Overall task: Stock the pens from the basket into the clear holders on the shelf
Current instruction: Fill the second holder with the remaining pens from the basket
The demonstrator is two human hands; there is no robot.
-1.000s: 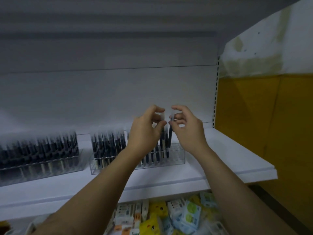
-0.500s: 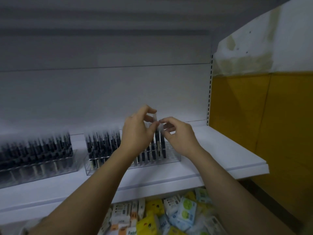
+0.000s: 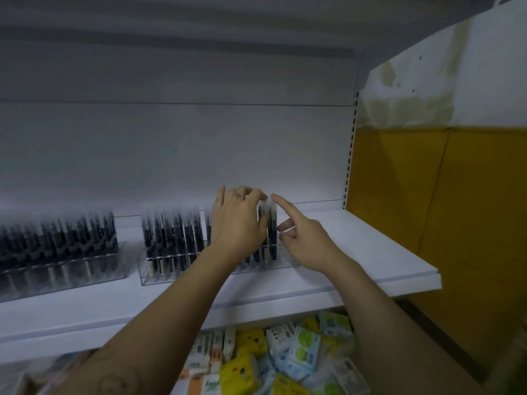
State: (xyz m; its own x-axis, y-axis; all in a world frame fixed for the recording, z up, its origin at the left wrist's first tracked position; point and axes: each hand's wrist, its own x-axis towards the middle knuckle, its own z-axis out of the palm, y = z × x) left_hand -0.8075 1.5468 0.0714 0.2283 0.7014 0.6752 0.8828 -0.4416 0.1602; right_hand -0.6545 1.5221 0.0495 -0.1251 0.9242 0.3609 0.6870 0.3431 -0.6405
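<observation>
Left hand lies over the right-end pens, which stand upright in the clear holder on the shelf; grip cannot be told. Right hand just beside: forefinger straight at a cap, holding nothing

pens are standing in holder between left hand and right hand | second holder is sitting left of hands | packets are lying below forearms
</observation>
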